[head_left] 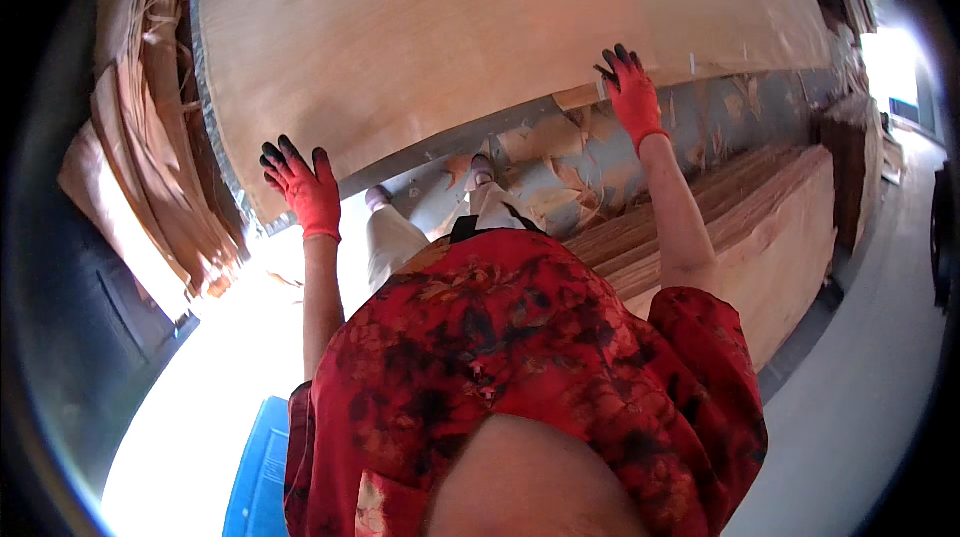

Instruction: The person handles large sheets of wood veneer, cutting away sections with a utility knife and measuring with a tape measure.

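Note:
A large pale brown wood veneer sheet (430, 37) lies flat in front of me, its near edge running across the view. Both my hands wear red gloves with dark fingertips. My left hand (304, 193) is at the sheet's near left corner, fingers spread over the wood. Farther right, my right hand (632, 97) reaches over the near edge with its fingers stretched out and apart. Neither hand visibly grips anything. Whether the palms press on the sheet cannot be made out.
Ragged veneer sheets (150, 147) stand at the left. A thick veneer stack (770, 247) lies to my right, with torn scraps (565, 177) between it and the sheet. Behind me at the lower left is a blue plastic object (258, 472). My feet (481, 173) stand below the near edge.

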